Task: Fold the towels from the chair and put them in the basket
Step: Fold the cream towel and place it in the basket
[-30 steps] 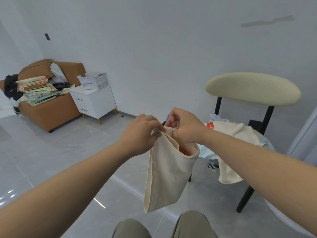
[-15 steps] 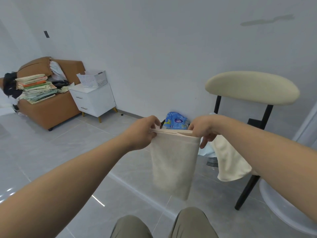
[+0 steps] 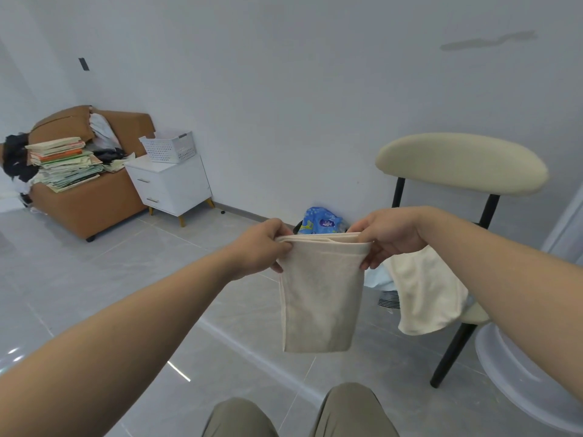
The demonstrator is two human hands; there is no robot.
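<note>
A folded beige towel (image 3: pixel 318 298) hangs in the air in front of me, stretched flat between both hands. My left hand (image 3: pixel 262 247) pinches its top left corner and my right hand (image 3: pixel 386 236) pinches its top right corner. Behind it on the right stands a black-legged chair (image 3: pixel 460 164) with a cream backrest. A cream towel (image 3: pixel 426 298) hangs over the seat's front edge, with light blue and striped cloth under it. A white perforated basket (image 3: pixel 168 148) sits far off on a white nightstand (image 3: pixel 172 187) at the left.
A brown sofa (image 3: pixel 82 203) piled with books and clothes stands at the far left wall. A blue patterned bag (image 3: pixel 321 220) lies on the floor by the wall behind the towel. A white round base (image 3: pixel 517 376) sits at the lower right. My knees show at the bottom edge.
My hands have moved apart along the towel's top edge, pulling the bunched fold out into a flat rectangle. The towel now hangs straight and still.
</note>
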